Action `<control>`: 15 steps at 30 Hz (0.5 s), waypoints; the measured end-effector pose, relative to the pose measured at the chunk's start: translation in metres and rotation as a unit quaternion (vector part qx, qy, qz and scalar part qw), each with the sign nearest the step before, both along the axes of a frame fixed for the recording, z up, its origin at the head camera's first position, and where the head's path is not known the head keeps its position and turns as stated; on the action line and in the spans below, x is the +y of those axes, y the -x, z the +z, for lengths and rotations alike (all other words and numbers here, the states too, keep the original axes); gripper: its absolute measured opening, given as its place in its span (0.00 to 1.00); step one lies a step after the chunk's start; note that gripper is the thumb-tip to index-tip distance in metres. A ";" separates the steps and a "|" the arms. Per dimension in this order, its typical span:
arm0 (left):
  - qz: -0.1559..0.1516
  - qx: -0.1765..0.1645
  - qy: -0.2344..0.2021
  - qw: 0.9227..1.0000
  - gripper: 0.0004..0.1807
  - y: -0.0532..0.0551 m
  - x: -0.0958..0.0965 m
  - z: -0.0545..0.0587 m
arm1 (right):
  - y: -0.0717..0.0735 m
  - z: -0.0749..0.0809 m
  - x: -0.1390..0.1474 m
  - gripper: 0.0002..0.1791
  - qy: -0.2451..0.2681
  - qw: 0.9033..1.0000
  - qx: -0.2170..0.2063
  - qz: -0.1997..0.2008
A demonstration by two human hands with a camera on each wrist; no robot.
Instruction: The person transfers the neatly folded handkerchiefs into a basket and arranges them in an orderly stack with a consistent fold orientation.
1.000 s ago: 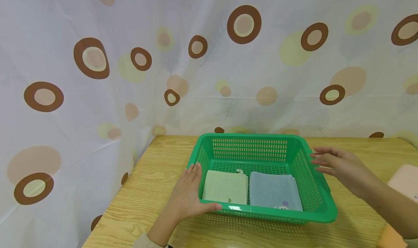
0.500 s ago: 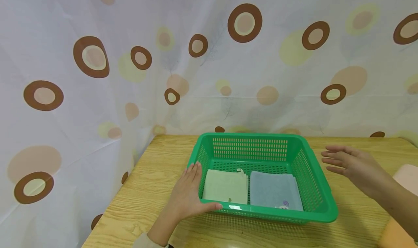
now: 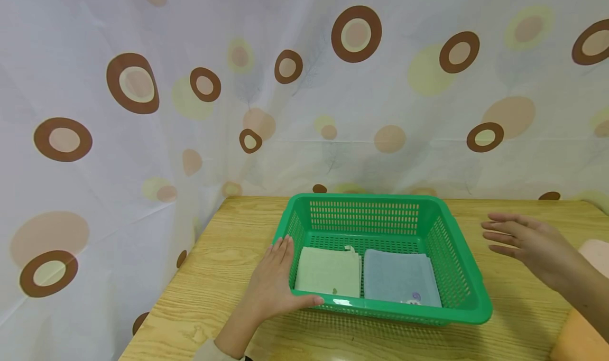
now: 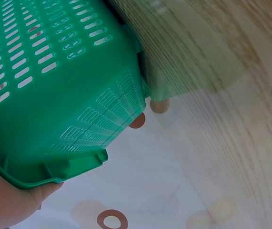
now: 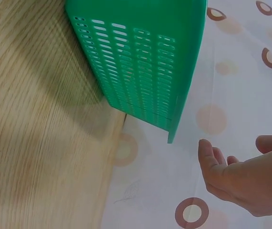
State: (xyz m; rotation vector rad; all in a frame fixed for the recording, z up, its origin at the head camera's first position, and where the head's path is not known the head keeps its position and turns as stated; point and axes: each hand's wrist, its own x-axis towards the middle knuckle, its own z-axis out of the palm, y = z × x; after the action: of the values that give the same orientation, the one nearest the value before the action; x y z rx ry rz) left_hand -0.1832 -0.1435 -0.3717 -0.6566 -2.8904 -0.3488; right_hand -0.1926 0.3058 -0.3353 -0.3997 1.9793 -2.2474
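A green plastic basket (image 3: 404, 309) with slotted walls stands on the wooden table. Inside it, side by side, lie a folded pale green towel (image 3: 328, 271) and a folded light blue towel (image 3: 399, 274) with a small purple mark. My left hand (image 3: 272, 289) rests on the basket's front left corner, fingers straight along the rim and thumb stretched over the front edge. In the left wrist view, part of that hand (image 4: 9, 200) touches the rim. My right hand (image 3: 533, 247) hovers to the right of the basket, apart from it, fingers loosely extended and holding nothing.
At the right edge, partly hidden by the right forearm, are a pink item (image 3: 594, 252) and an orange item (image 3: 578, 337), both cut off by the frame. A white curtain (image 3: 304, 102) with brown and beige circles hangs behind and left of the table (image 3: 214, 276).
My right hand has moved rightward, away from the basket's right rim. The left hand, the basket and both towels have stayed where they were.
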 end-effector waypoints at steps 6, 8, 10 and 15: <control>0.000 0.003 0.002 1.000 0.71 0.000 0.000 0.000 | 0.001 -0.005 0.009 0.20 -0.020 1.000 -0.002 -0.014; -0.001 0.001 0.002 1.000 0.71 0.000 0.000 0.000 | 0.001 -0.007 0.011 0.18 -0.035 0.999 -0.009 -0.025; 0.000 -0.001 0.003 1.000 0.71 0.000 0.000 0.000 | 0.001 -0.008 0.012 0.18 -0.042 0.998 -0.015 -0.032; -0.001 -0.003 0.003 1.000 0.71 -0.001 0.000 -0.001 | -0.001 -0.010 0.015 0.17 -0.035 0.998 -0.024 -0.039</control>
State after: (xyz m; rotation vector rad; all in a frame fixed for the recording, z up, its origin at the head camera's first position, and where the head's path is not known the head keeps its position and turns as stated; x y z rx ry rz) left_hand -0.1826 -0.1437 -0.3725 -0.6594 -2.8988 -0.3428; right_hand -0.1914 0.3211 -0.3454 -0.2627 2.0771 -2.2026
